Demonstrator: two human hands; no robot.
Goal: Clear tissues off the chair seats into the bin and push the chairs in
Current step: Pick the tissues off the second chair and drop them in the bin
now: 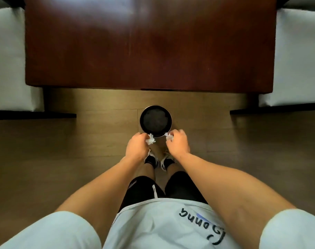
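**Both hands at the bin, a tissue in each**

I have both hands down near the near rim of the bin (pixel 155 121), which stands on the wooden floor (pixel 45 150) just short of the table (pixel 149 44). My left hand (pixel 137 149) has its fingers curled round a crumpled white tissue (pixel 150 141), which sticks out toward the rim. My right hand (pixel 178 143) pinches a second, smaller tissue (pixel 169 136) at the rim's other side. The bin has a dark lining, and I cannot tell what lies inside. A white chair seat (pixel 7 56) sits at the table's left and another chair seat (pixel 300 56) at its right, both partly tucked under the tabletop.
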